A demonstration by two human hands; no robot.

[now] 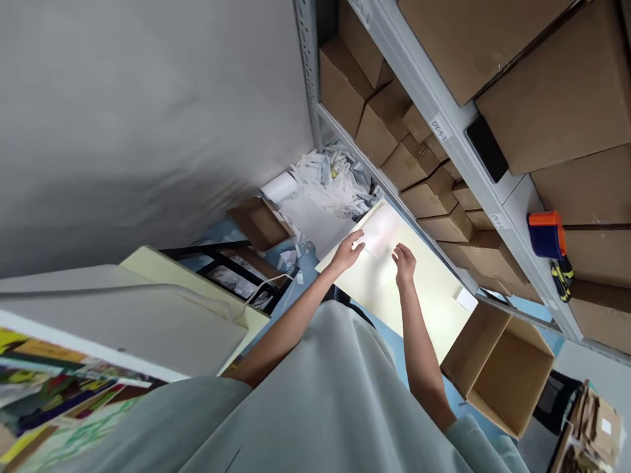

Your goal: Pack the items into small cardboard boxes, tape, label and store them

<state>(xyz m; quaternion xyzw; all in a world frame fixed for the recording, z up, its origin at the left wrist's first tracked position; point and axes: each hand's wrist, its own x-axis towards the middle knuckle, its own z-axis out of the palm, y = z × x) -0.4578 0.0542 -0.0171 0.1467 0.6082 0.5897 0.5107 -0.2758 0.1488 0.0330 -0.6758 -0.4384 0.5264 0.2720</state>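
Whitish flat sheet (382,225) lies by curled left hand (349,252) and right hand (405,264); grip I cannot tell.

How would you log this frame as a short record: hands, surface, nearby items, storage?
Left hand: fingers curved, by the sheet's left side; contact unclear
Right hand: fingers partly curled, right of the sheet
Between hands: pale sheet, details washed out
Surface: pale yellow tabletop
At tabletop's far right: small white item
Beside tabletop: open cardboard box
Storage: metal shelf with cardboard boxes
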